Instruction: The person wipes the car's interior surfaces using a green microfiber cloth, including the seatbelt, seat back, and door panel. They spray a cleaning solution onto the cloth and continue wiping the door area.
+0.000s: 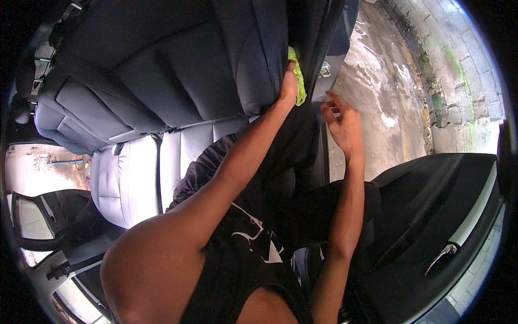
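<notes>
My left hand [288, 86] reaches forward along the outer side of a dark car seat backrest [194, 73]. It is shut on a yellow-green cloth [300, 83], pressed into the narrow gap between the backrest and the door frame [323, 36]. Part of the cloth is hidden behind my fingers. To the right, my right hand [344, 125] hovers by the door opening with loosely curled fingers and nothing in it. Just beyond its fingertips, a metal door striker [325, 69] is fixed to the frame.
Brightly lit grey seat cushions [137, 182] with a seat-belt buckle [117, 149] lie left of my legs. An open door panel [425, 210] with a chrome handle [447, 251] stands at right. Outside are a stained concrete floor [376, 73] and a block wall [457, 81].
</notes>
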Demonstrator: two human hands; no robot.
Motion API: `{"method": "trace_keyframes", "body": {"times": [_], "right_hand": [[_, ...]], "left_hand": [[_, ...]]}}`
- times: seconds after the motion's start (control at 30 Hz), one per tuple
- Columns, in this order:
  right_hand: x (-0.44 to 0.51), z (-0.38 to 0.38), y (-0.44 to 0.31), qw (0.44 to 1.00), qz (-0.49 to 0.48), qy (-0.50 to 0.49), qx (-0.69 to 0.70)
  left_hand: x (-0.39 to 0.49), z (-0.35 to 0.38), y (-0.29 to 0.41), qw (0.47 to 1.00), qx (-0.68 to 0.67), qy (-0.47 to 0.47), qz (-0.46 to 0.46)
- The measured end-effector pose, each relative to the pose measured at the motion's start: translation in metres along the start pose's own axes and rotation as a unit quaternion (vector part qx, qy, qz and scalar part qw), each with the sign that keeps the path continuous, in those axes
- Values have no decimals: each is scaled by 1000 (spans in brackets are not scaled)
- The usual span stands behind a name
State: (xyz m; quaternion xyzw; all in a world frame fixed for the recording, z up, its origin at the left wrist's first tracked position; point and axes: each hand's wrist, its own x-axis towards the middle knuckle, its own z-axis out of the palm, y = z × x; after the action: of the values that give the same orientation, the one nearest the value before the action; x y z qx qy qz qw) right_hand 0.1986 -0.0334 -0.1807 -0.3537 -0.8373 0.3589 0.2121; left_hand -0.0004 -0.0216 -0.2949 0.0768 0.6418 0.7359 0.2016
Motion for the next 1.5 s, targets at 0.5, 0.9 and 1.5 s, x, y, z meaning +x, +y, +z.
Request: {"method": "trace_keyframes", "body": {"times": [0.5,0.9,1.5], "right_hand": [[-3,8,5,997,-27,-41,-53],[-16,-27,1,998,60,-20,6],[-44,-54,18,993,116,4,26]], "left_hand": [[15,10,-2,996,74,5,-40],[44,9,-73,981,112,90,134],[28,-5,-46,985,166,20,-47]]}}
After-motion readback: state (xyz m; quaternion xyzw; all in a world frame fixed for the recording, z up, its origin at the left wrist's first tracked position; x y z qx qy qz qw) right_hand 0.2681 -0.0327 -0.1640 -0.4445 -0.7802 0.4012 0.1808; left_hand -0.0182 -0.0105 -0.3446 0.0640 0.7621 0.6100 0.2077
